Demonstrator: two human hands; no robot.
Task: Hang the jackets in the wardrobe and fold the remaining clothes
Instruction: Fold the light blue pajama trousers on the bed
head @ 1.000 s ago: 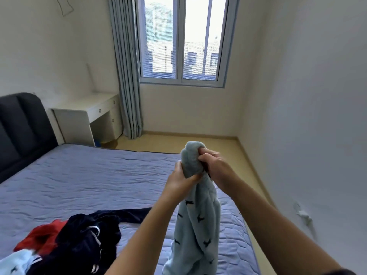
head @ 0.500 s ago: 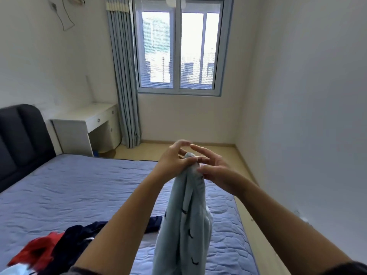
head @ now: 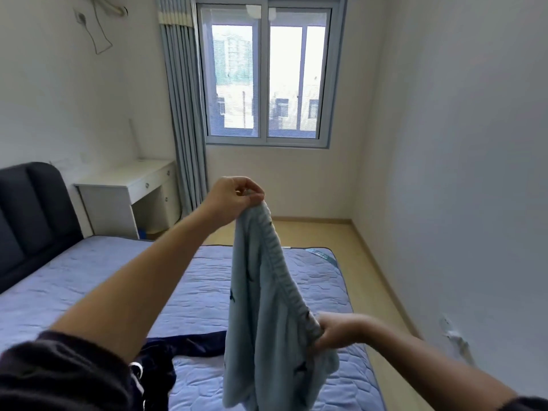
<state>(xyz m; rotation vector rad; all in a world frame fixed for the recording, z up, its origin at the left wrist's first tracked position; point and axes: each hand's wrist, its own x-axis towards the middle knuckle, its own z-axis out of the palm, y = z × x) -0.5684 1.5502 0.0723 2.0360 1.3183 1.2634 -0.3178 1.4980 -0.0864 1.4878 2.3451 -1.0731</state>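
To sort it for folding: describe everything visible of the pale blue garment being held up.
The pale blue garment looks like soft fleece, printed with small dark motifs. A gathered elastic band runs slanting along its edge: the left hand pinches the upper end, and the right hand grips the lower end. The rest hangs loose and crumpled in the air over the bed, its bottom cut off by the frame.

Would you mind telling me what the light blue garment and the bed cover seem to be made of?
The light blue garment looks like soft fleece, matte and fuzzy, with a gathered elastic edge. The bed cover looks like quilted matte fabric, judging by its stitched padded cells.
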